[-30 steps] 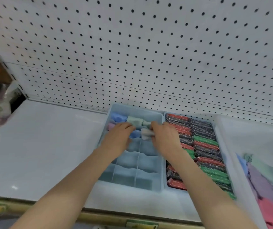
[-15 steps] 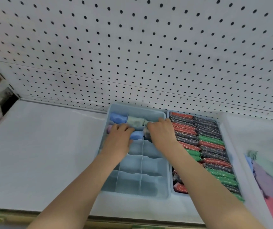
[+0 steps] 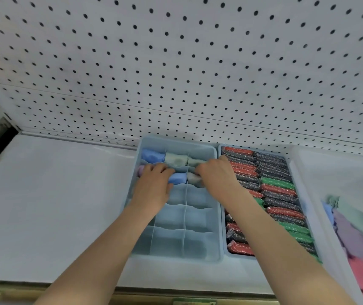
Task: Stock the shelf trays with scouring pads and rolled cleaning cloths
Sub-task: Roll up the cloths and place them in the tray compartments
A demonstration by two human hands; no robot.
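A light blue divided tray (image 3: 217, 219) sits on the white shelf against the pegboard. Its back row holds a blue rolled cloth (image 3: 152, 155) and two pale green rolls (image 3: 175, 159). In the second row lie a lilac roll (image 3: 140, 170), a blue roll (image 3: 178, 178) and a grey roll (image 3: 194, 178). My left hand (image 3: 154, 183) rests curled over the second row's left cell, touching the blue roll. My right hand (image 3: 217, 177) grips the grey roll and pushes it into the right cell. Beside it, a second tray (image 3: 222, 219) is packed with red, green and grey scouring pads (image 3: 275, 190).
A clear plastic bin (image 3: 317, 216) at the right holds loose lilac, pink, green and blue cloths (image 3: 356, 241). White pegboard (image 3: 176, 62) rises behind the trays. Bare white shelf (image 3: 55, 205) stretches left. The shelf's front edge (image 3: 132, 291) runs along the bottom.
The grey roll has gone down into the second row's right cell under my right hand. My left hand stays on the second row. The view shifted slightly.
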